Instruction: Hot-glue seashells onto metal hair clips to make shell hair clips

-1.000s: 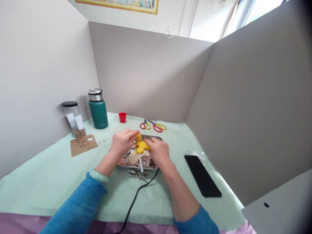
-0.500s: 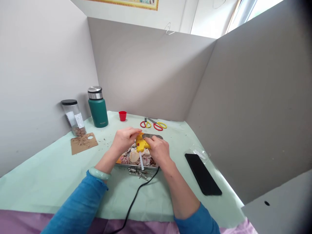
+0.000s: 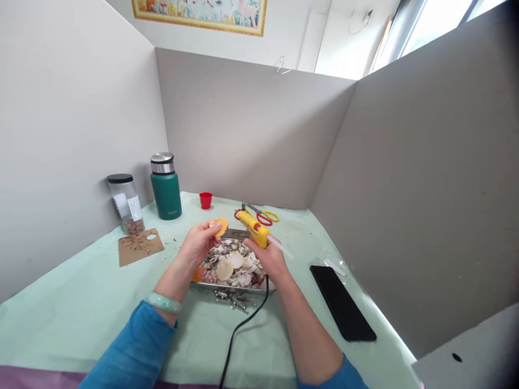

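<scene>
Between the thumb and fingers of my left hand [image 3: 199, 243] is an orange scallop shell [image 3: 220, 227], held above the tray's left back part. My right hand [image 3: 270, 259] grips a yellow hot glue gun [image 3: 255, 229] by its handle, over the tray's right side. The gun's nozzle points up and left toward the shell, apart from it, and a translucent glue stick [image 3: 281, 247] sticks out of its back. Below both hands lies a metal tray [image 3: 233, 288] full of mixed seashells [image 3: 231, 263]. A black cord [image 3: 239, 327] runs from the gun toward the front edge.
Metal clips [image 3: 234, 300] lie before the tray. Scissors [image 3: 265, 217] and a red cup [image 3: 205, 200] stand behind. At left are a green flask [image 3: 166, 189], a lidded jar [image 3: 126, 208] and brown cardboard [image 3: 140, 247]. A black phone-like slab [image 3: 343, 302] lies right, near clear plastic [image 3: 334, 265].
My hands have moved apart. The glue gun has swung up and right, off the tray's middle, and the orange shell in my left hand now shows clearly. The view has tilted up slightly.
</scene>
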